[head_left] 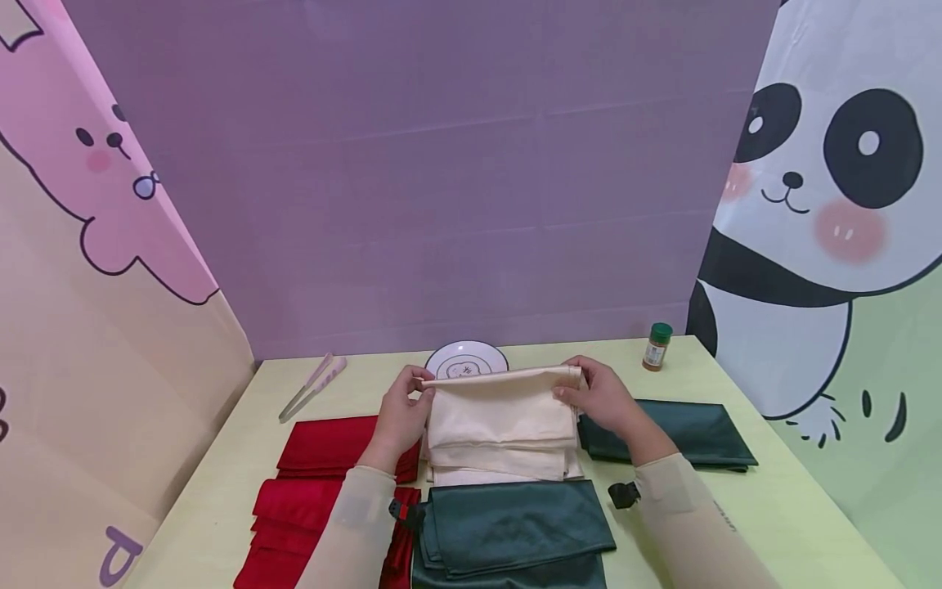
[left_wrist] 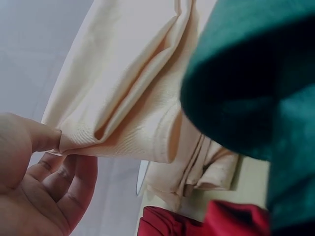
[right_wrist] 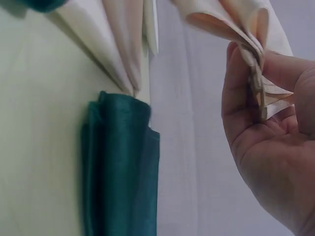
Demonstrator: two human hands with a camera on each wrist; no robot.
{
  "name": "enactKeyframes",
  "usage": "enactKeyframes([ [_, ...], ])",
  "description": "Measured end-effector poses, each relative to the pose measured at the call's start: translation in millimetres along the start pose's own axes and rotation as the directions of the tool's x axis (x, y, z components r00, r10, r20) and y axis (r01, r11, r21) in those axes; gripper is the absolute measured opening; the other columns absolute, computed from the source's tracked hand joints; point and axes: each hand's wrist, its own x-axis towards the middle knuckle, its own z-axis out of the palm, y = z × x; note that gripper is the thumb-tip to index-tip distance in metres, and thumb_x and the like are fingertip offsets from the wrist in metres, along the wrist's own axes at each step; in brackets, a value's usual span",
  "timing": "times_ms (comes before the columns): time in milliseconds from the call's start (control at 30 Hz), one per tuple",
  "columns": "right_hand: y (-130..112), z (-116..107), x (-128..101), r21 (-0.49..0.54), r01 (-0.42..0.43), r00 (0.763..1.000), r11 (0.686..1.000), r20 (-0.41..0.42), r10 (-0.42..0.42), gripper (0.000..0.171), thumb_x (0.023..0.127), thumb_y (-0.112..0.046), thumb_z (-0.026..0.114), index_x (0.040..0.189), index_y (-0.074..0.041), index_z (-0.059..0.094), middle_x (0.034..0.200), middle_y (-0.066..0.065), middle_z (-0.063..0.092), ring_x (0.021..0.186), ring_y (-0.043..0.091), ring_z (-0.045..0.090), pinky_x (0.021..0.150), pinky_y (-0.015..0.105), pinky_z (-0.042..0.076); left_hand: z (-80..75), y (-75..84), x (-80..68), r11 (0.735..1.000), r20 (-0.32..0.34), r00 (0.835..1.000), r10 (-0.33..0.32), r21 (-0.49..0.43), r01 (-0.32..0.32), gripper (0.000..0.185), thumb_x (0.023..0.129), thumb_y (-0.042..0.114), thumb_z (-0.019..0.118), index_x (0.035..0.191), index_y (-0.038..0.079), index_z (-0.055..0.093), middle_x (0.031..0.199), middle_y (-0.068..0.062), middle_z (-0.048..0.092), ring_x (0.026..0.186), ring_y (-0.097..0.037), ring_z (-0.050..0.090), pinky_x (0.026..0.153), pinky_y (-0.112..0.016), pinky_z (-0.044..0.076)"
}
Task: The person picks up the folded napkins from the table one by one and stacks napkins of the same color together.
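The cream cloth [head_left: 503, 409] is held above the surface [head_left: 773, 507], over a cream stack. The left hand [head_left: 403, 413] pinches its upper left corner; the right hand [head_left: 605, 399] pinches its upper right corner. Green cloths [head_left: 515, 523] lie adjacent.

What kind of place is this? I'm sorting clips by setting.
Probably a staged tabletop set rather than a real dining room: cartoon backdrop panels wall in a pale table, with folded red napkins, green napkins and a plate laid out; both hands pinch a cream napkin.
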Motion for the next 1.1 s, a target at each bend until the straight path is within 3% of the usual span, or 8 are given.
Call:
enactKeyframes([
  [267,6,4,1,-0.043,-0.037,0.998,0.998,0.039,0.039,0.034,0.097,-0.016,0.077,0.125,-0.006,0.061,0.121,0.019,0.065,0.102,0.031,0.065,0.073,0.041,0.06,-0.8,-7.3,0.0,0.999,0.05,0.998,-0.04,0.035,0.038,0.016,0.106,0.011,0.061,0.121,0.017,0.06,0.113,-0.013,0.063,0.064,-0.02,0.061,0.06,-0.034,0.056],
  [500,10,6,1,-0.056,-0.053,0.996,0.997,0.073,0.057,0.038,0.094,-0.012,0.08,0.125,-0.003,0.06,0.115,0.019,0.065,0.097,0.03,0.065,0.073,0.04,0.06,-0.5,-12.4,-0.1,0.993,0.073,0.994,-0.079,0.094,0.072,0.016,0.106,0.013,0.062,0.12,0.02,0.06,0.114,-0.012,0.063,0.067,-0.02,0.059,0.06,-0.033,0.054],
  [833,10,7,1,-0.055,-0.061,0.987,0.997,0.146,0.068,0.054,0.088,-0.007,0.085,0.133,0.001,0.055,0.118,0.017,0.064,0.101,0.03,0.063,0.08,0.04,0.057,-1.9,-10.7,-1.3,0.984,0.104,0.987,-0.122,0.143,0.106,0.022,0.103,0.012,0.066,0.124,0.017,0.06,0.109,-0.012,0.06,0.073,-0.021,0.06,0.06,-0.033,0.054],
  [1100,12,11,1,-0.173,-0.077,0.982,0.982,0.159,0.105,0.073,0.083,-0.011,0.09,0.142,-0.003,0.049,0.129,0.017,0.062,0.113,0.033,0.062,0.089,0.045,0.055,-1.8,-15.1,-1.2,0.971,0.144,0.98,-0.134,0.217,0.101,0.031,0.097,0.014,0.074,0.125,0.019,0.062,0.116,-0.012,0.059,0.086,-0.025,0.06,0.068,-0.033,0.058],
])
